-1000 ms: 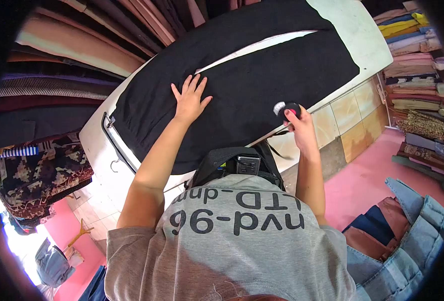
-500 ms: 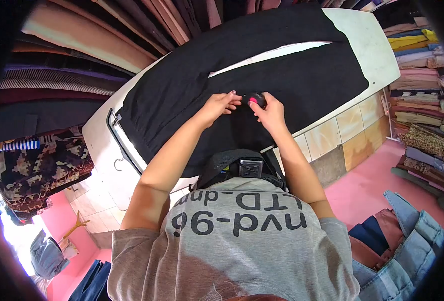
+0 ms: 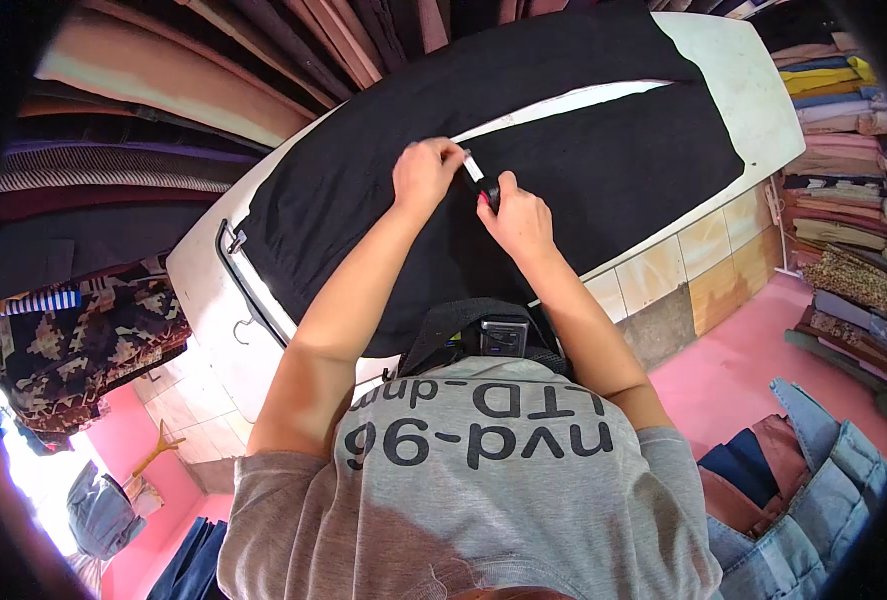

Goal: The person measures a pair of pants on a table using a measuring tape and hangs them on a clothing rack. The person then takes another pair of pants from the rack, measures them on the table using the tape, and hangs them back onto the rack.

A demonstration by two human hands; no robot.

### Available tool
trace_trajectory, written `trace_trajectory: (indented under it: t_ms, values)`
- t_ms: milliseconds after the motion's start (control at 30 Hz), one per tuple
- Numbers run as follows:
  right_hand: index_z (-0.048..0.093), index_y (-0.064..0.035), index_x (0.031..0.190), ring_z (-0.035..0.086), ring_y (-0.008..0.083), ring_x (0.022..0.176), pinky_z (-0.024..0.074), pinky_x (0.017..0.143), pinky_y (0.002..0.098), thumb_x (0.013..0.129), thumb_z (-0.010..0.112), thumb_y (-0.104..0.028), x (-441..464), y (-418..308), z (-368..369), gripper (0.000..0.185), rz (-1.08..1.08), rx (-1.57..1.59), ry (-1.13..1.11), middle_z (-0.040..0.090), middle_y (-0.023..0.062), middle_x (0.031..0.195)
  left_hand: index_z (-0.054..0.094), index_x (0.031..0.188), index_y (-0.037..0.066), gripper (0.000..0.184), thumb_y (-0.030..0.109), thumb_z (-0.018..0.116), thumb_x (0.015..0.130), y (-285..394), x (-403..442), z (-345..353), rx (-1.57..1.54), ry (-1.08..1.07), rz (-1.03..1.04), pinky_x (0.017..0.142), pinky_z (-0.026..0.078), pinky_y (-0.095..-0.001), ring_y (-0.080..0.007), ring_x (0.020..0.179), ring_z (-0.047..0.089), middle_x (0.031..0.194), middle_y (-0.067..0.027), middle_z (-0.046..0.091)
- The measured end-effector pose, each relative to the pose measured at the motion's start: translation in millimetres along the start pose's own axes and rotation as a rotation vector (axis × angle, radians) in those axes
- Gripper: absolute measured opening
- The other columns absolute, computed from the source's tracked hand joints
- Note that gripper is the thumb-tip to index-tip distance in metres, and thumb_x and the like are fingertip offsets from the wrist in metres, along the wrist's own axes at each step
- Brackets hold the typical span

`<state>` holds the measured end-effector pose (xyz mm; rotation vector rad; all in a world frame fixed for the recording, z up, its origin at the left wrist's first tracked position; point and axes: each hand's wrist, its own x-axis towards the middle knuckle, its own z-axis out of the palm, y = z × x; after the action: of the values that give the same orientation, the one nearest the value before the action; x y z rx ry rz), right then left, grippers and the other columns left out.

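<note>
Fingers of the L hand (image 3: pixel 423 180) are pinched together, apparently on the free end of a white tape strip (image 3: pixel 474 167); contact's a bit blurred, so can't say how firm. R hand (image 3: pixel 520 218), approx 4 o'clock from it, is curled round a black tape measure (image 3: pixel 492 190), thumb & fingers closed on the case, w/ the short strip running out toward 11 o'clock btwn the two. Both are over black cloth (image 3: pixel 613 150), spread at 12 o'clock from the person on a white table (image 3: pixel 768 120); a long gap (image 3: pixel 563 103) in the cloth runs off toward 2 o'clock. Main risk, IMO: a weak L pinch lets the strip slip & spring back, if it's the retracting sort. Also, neither palm seems to pin the cloth, so a dragging wrist or sideways tug could ruck it; twisting the R hand could kink the strip.
</note>
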<state>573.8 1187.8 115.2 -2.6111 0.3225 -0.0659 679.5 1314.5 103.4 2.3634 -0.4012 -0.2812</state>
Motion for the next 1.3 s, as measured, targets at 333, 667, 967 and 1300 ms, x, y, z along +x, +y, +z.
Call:
trace_trajectory:
  t_ms: [333, 667, 967, 1300]
  values:
    - [0.046, -0.0027, 0.083, 0.064, 0.0359, 0.057, 0.0525, 0.053, 0.0445, 0.079, 0.064, -0.024, -4.8, 0.1, 21.0, 0.028, 0.032, -0.002, -0.009, 0.062, 0.0186, 0.061, 0.070, 0.075, 0.018, 0.007, 0.024, 0.071, 0.073, -22.3, 7.2, 27.2, 0.287, 0.300, 0.152, 0.069, 0.041, -0.0353, -0.0202, 0.080, 0.059, 0.078, 0.0039, 0.066]
    - [0.047, -0.0024, 0.083, 0.064, 0.0370, 0.058, 0.0529, 0.054, 0.0453, 0.080, 0.063, -0.025, -5.0, 0.5, 19.7, 0.028, 0.057, -0.007, -0.028, 0.062, 0.0196, 0.061, 0.068, 0.106, 0.018, 0.029, 0.031, 0.062, 0.081, -34.3, -12.6, 14.0, 0.662, 0.265, 0.560, 0.098, 0.026, -0.0564, -0.0212, 0.122, 0.041, 0.118, 0.0059, 0.058]
    - [0.046, -0.0040, 0.084, 0.063, 0.0382, 0.057, 0.0513, 0.052, 0.0471, 0.081, 0.061, -0.029, -63.2, 25.2, -0.9, 0.029, 0.056, -0.048, -0.104, 0.061, 0.0201, 0.061, 0.046, 0.136, 0.020, 0.051, 0.038, 0.052, 0.089, -37.5, -19.6, 11.6, 0.769, 0.027, 0.450, 0.103, 0.008, -0.0715, -0.0255, 0.140, 0.017, 0.143, 0.0083, 0.040]
    - [0.045, -0.0056, 0.088, 0.062, 0.0381, 0.060, 0.0485, 0.052, 0.0468, 0.078, 0.069, -0.027, -136.2, 50.1, -11.7, 0.033, 0.103, -0.014, -0.094, 0.060, 0.0188, 0.063, 0.049, 0.134, 0.021, 0.048, 0.036, 0.053, 0.088, -42.9, -18.4, 17.0, 0.765, 0.080, 0.472, 0.104, 0.010, -0.0707, -0.0266, 0.139, 0.021, 0.141, 0.0072, 0.043]
